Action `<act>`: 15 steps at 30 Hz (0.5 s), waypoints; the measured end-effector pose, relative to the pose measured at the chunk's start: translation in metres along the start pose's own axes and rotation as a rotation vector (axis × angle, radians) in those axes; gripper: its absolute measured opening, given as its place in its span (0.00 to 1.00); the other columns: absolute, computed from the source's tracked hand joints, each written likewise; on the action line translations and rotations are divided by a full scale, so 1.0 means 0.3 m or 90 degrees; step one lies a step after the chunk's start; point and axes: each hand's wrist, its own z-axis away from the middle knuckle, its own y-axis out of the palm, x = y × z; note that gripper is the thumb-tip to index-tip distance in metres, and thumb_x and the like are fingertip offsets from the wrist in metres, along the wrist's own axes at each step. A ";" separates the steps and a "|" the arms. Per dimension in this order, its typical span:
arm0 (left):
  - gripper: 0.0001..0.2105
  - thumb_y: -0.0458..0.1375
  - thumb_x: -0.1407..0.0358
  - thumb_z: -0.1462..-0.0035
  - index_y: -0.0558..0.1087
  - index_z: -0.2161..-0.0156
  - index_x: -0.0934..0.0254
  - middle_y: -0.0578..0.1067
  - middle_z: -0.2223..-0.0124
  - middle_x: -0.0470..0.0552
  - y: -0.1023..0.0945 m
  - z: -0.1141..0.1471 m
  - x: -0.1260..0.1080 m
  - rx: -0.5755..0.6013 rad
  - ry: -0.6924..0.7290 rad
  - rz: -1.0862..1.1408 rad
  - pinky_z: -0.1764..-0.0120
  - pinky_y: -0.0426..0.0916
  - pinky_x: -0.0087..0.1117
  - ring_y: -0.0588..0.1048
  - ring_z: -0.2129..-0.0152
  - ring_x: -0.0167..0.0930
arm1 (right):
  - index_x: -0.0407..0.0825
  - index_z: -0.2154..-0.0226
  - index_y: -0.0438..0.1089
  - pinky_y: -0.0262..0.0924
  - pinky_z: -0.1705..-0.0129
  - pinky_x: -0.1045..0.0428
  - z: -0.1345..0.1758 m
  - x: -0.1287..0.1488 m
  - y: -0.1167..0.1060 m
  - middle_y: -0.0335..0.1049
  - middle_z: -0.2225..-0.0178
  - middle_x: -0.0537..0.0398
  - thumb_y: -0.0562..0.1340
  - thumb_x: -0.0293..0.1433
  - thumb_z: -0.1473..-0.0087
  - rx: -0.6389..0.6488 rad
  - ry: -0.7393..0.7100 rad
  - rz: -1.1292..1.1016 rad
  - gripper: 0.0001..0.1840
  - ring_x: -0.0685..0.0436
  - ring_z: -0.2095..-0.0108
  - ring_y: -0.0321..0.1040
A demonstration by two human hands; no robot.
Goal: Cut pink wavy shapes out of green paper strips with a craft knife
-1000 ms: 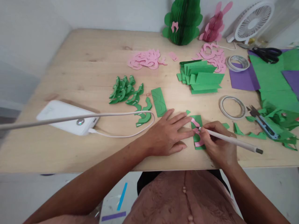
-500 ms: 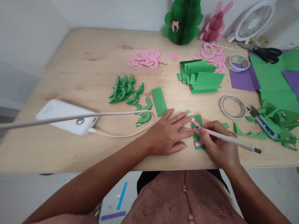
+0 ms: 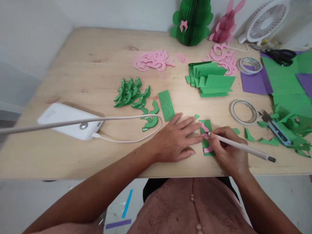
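The table's (image 3: 80, 78) near edge runs close below our wrists, and a wide stretch of wood lies between the pink cutouts (image 3: 152, 61) and its left side. Our left hand (image 3: 179, 138) lies flat, fingers spread, reaching the pink template (image 3: 203, 126) on a green strip (image 3: 208, 123); our right hand (image 3: 229, 151) grips a pen (image 3: 243, 147), tip at the template.

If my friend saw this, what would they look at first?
Probably the big green pleated figure at the back of the table, with a pink long-eared figure right beside it. Then, in front, the left hand lies flat near a pink cutout on green paper, and the right hand holds a pale pen.
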 end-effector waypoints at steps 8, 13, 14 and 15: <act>0.24 0.54 0.55 0.36 0.63 0.37 0.54 0.59 0.32 0.56 0.002 0.000 0.001 0.001 0.000 0.000 0.38 0.48 0.59 0.55 0.35 0.48 | 0.51 0.72 0.68 0.55 0.79 0.58 0.003 -0.001 0.002 0.69 0.80 0.63 0.63 0.30 0.45 -0.004 -0.008 -0.002 0.05 0.54 0.82 0.61; 0.24 0.54 0.55 0.36 0.63 0.36 0.55 0.59 0.32 0.56 0.003 0.000 0.001 0.002 -0.001 -0.001 0.38 0.47 0.59 0.54 0.35 0.47 | 0.51 0.72 0.68 0.56 0.79 0.58 0.006 -0.005 0.003 0.69 0.80 0.64 0.63 0.30 0.45 -0.001 0.000 -0.010 0.04 0.54 0.82 0.62; 0.24 0.54 0.55 0.36 0.63 0.36 0.55 0.58 0.32 0.56 0.003 0.000 0.002 0.003 -0.001 -0.001 0.38 0.47 0.59 0.54 0.35 0.47 | 0.51 0.72 0.68 0.56 0.79 0.58 0.006 -0.005 0.003 0.69 0.80 0.63 0.63 0.30 0.45 -0.001 0.003 -0.012 0.04 0.54 0.82 0.62; 0.24 0.54 0.55 0.36 0.63 0.36 0.55 0.58 0.32 0.56 0.003 0.000 0.002 0.003 0.000 0.000 0.38 0.47 0.59 0.54 0.35 0.47 | 0.51 0.72 0.68 0.56 0.79 0.58 0.007 -0.004 0.002 0.69 0.80 0.63 0.63 0.31 0.45 -0.002 0.004 -0.012 0.04 0.53 0.82 0.62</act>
